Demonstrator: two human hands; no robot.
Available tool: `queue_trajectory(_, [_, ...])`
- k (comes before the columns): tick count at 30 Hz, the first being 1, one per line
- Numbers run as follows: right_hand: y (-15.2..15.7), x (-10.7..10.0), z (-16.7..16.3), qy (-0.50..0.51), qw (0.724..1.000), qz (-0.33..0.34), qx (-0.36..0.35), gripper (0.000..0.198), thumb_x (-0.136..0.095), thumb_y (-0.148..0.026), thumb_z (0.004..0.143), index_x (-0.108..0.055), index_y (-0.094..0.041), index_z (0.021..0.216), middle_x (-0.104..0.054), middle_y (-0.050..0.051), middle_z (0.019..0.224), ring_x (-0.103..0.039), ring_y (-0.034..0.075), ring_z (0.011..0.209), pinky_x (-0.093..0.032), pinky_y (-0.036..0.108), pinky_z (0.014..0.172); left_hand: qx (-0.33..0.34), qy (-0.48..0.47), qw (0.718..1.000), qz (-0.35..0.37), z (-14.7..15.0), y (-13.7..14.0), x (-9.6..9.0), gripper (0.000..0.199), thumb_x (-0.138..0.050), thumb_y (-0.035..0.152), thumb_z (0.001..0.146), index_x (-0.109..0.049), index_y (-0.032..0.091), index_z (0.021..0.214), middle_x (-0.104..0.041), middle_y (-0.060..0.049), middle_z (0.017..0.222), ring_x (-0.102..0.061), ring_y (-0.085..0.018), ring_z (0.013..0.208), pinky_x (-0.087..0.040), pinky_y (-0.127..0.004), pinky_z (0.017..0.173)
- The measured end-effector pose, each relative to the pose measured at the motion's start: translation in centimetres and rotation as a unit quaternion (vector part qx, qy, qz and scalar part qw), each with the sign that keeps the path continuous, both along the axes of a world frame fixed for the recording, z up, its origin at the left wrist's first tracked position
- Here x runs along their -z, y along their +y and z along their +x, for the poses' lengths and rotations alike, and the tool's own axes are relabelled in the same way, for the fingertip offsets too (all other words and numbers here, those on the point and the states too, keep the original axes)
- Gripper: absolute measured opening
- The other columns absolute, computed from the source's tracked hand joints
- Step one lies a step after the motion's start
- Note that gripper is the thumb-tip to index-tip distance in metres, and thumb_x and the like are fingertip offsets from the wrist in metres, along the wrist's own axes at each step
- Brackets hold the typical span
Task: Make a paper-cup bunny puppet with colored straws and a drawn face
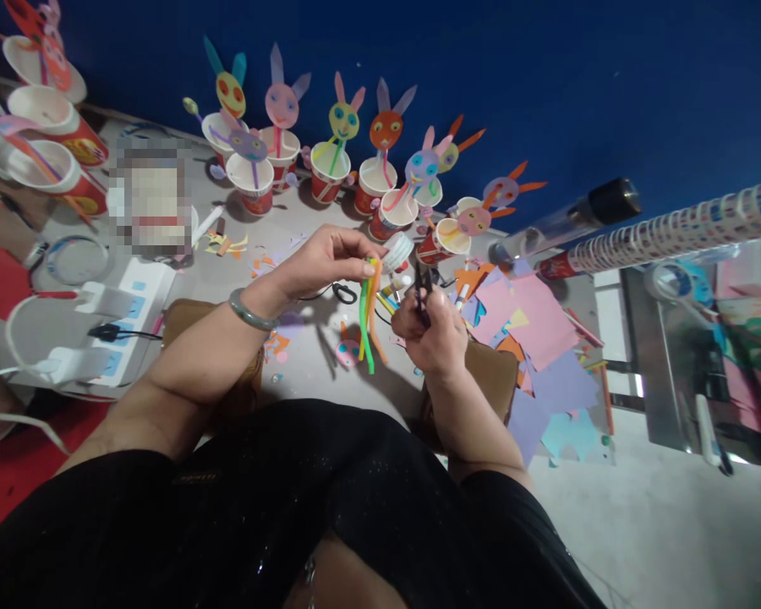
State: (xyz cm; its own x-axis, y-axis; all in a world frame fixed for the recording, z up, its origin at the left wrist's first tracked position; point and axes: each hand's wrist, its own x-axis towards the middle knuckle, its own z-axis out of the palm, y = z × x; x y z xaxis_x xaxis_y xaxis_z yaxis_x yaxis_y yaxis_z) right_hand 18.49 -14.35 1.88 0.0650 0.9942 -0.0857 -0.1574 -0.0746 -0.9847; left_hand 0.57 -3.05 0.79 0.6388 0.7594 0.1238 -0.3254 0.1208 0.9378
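Probably light, soft and bendy, the bright strips [369, 326] hang above the worktop [308, 368] towards its near edge, pinched by their tops in the left hand's closed grip [341, 254], a sound hold; the right hand's grip [435, 326] wraps a dark scissors-like tool [423, 289].

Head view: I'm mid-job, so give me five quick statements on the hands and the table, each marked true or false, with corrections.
1. The left hand holds coloured strips. True.
2. The right hand holds a paper cup. False: the right hand holds a dark tool.
3. A bracelet is on the left wrist. True.
4. The white power strip lies to the right of both hands. False: the white power strip is to their left.
5. Several cups with eared paper faces stand near the blue panel. True.
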Motion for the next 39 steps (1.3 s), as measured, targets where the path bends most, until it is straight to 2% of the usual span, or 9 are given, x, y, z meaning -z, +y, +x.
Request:
queue_trajectory(2, [-0.1,0.0,0.2,-0.107,0.988,0.092,0.067,0.051,-0.082,-0.066,0.073,-0.052,-0.025,0.074,-0.039,-0.009,0.055,-0.029,0.007,0.045,-0.026,0.026,0.045,0.010,-0.007,1.000,-0.017,0.0,-0.1,-0.1,0.039,-0.094,0.047,0.063,-0.073,0.016,0.076,-0.076,-0.004,0.075,-0.073,-0.016,0.072,-0.055,-0.028,0.069])
queue_trajectory(6, [0.4,-0.2,0.3,-0.336,0.904,0.205,0.165,0.029,-0.079,-0.045,0.083,-0.067,-0.026,0.100,-0.065,-0.003,0.073,-0.049,0.010,0.053,-0.046,0.029,0.056,0.029,-0.015,0.999,-0.020,0.1,-0.4,-0.3,0.038,-0.093,0.047,0.066,-0.073,0.015,0.074,-0.077,-0.005,0.078,-0.073,-0.015,0.074,-0.056,-0.028,0.073])
queue_trajectory(9, [1.2,0.0,0.6,-0.432,0.850,0.252,0.164,0.032,-0.070,-0.045,0.089,-0.070,-0.025,0.114,-0.075,0.005,0.093,-0.064,0.016,0.068,-0.055,0.034,0.069,0.048,-0.014,0.999,-0.009,0.2,-0.6,-0.4,0.037,-0.092,0.046,0.069,-0.074,0.015,0.074,-0.077,-0.006,0.078,-0.074,-0.016,0.077,-0.057,-0.030,0.079])
queue_trajectory(12, [1.8,0.6,1.1,-0.490,0.817,0.274,0.135,0.030,-0.063,-0.043,0.093,-0.073,-0.025,0.115,-0.078,0.006,0.090,-0.071,0.020,0.076,-0.057,0.037,0.075,0.045,-0.006,0.999,0.004,0.3,-0.6,-0.2,0.037,-0.093,0.047,0.067,-0.074,0.015,0.075,-0.079,-0.007,0.085,-0.075,-0.018,0.083,-0.058,-0.032,0.084])
queue_trajectory(18, [1.8,1.3,1.5,-0.535,0.778,0.298,0.137,0.026,-0.056,-0.038,0.097,-0.076,-0.025,0.107,-0.072,0.004,0.074,-0.067,0.019,0.069,-0.054,0.035,0.070,0.027,0.010,0.999,0.041,0.5,-0.6,-0.1,0.038,-0.094,0.045,0.066,-0.074,0.013,0.075,-0.078,-0.011,0.086,-0.075,-0.025,0.100,-0.056,-0.037,0.094])
queue_trajectory(25, [1.9,1.7,1.3,-0.533,0.760,0.327,0.176,0.020,-0.055,-0.037,0.099,-0.071,-0.023,0.100,-0.074,0.005,0.081,-0.068,0.018,0.070,-0.053,0.032,0.070,0.039,0.015,0.998,0.054,0.6,-1.0,-0.5,0.036,-0.094,0.043,0.066,-0.075,0.013,0.076,-0.078,-0.011,0.086,-0.075,-0.025,0.103,-0.056,-0.036,0.093])
queue_trajectory(32, [1.9,2.0,1.3,-0.495,0.788,0.312,0.188,0.020,-0.057,-0.042,0.098,-0.067,-0.024,0.097,-0.071,0.004,0.080,-0.066,0.018,0.070,-0.052,0.033,0.071,0.051,-0.008,0.998,0.029,0.6,-1.2,-0.4,0.033,-0.092,0.044,0.069,-0.076,0.016,0.077,-0.080,-0.011,0.098,-0.074,-0.025,0.110,-0.055,-0.039,0.100])
queue_trajectory(35, [1.8,1.3,0.8,-0.433,0.838,0.260,0.208,0.024,-0.060,-0.047,0.096,-0.065,-0.024,0.090,-0.066,0.000,0.073,-0.059,0.015,0.061,-0.049,0.031,0.064,0.041,-0.024,0.999,0.016,0.8,-1.3,-0.2,0.030,-0.091,0.043,0.070,-0.078,0.017,0.079,-0.081,-0.011,0.106,-0.074,-0.025,0.110,-0.055,-0.038,0.098])
queue_trajectory(39, [2.1,0.6,0.1,-0.265,0.931,0.171,0.182,0.034,-0.070,-0.054,0.089,-0.060,-0.024,0.079,-0.057,-0.005,0.066,-0.051,0.010,0.055,-0.045,0.027,0.057,0.020,-0.030,0.999,0.013,1.0,-1.4,0.2,0.030,-0.090,0.041,0.069,-0.078,0.016,0.080,-0.079,-0.012,0.116,-0.074,-0.027,0.113,-0.056,-0.039,0.098])
